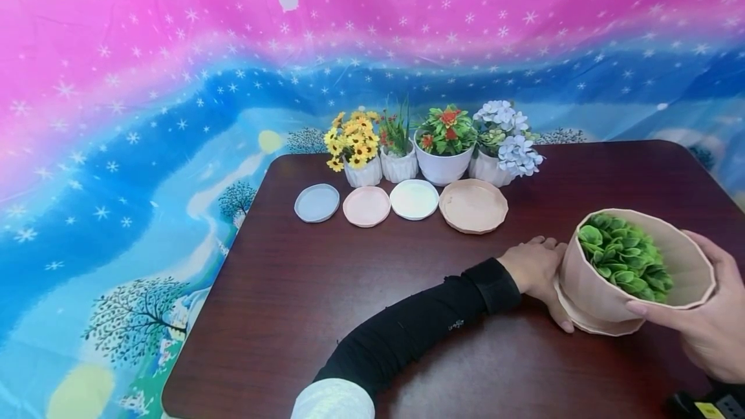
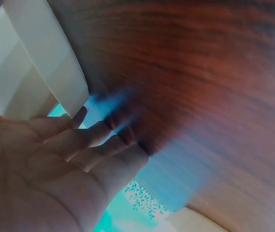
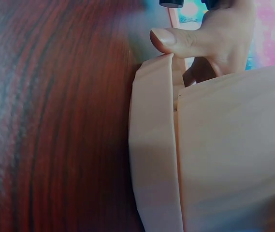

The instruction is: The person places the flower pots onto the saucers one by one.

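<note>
A large beige flowerpot (image 1: 590,283) with a green leafy plant (image 1: 623,254) inside is at the table's right. My right hand (image 1: 707,315) grips its rim from the right, thumb on the near side. Beneath the pot is a matching beige saucer (image 1: 608,326); in the right wrist view the saucer's rim (image 3: 154,140) surrounds the pot's base. On the saucer's left side rests my left hand (image 1: 538,273), thumb and fingers spread. Its thumb touches the rim in the right wrist view, while the left wrist view shows the palm (image 2: 40,169) with fairly straight fingers.
At the back stand yellow flowers (image 1: 356,134), a grassy plant (image 1: 398,138), a red-flowered plant (image 1: 447,131) and pale blue flowers (image 1: 515,144), all potted. Before them lie blue (image 1: 317,204), pink (image 1: 367,206), white (image 1: 414,199) and beige (image 1: 473,205) saucers. A patterned cloth (image 1: 174,83) hangs behind.
</note>
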The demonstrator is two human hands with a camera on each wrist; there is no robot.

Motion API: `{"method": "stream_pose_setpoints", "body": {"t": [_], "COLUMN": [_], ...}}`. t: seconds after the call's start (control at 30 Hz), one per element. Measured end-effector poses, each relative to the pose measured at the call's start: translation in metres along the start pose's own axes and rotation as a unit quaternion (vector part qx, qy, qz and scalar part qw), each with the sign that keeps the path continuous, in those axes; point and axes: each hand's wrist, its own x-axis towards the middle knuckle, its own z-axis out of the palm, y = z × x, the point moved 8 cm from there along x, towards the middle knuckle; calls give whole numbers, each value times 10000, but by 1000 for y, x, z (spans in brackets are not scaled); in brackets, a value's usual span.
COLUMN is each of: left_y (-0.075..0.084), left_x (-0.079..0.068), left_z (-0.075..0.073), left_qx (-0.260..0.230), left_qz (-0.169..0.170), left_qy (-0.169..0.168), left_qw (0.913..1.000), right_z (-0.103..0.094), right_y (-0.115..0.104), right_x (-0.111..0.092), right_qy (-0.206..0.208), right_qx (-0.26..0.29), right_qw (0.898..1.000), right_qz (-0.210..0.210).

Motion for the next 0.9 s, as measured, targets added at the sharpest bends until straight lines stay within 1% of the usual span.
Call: {"method": "stream_pose_setpoints", "body": {"t": [0.23,0.3,0.5,0.73,0.9], "left_y": [-2,-3,-4,-4,-4], "left_x": [-1,-1,-2,-2,-3], "left_z": [0,0,2,1,1], "left_qx": [-231,-259,-263,-225,-186], "left_qz": [141,123,57,108,80], "left_qy": [105,92,26,78,79], "left_qw": [9996,9995,9996,9997,9998], "right_z": [0,0,0,2,4], "right_y": [1,2,4,6,6], "right_x": [-3,-3,-5,-6,-7], "right_qy": [13,-36,-171,-227,-217], "right_qx": [-356,-320,-460,-483,-528], "right_qw": [9993,9993,9985,9983,9982], "right_qz": [150,178,239,221,193]}}
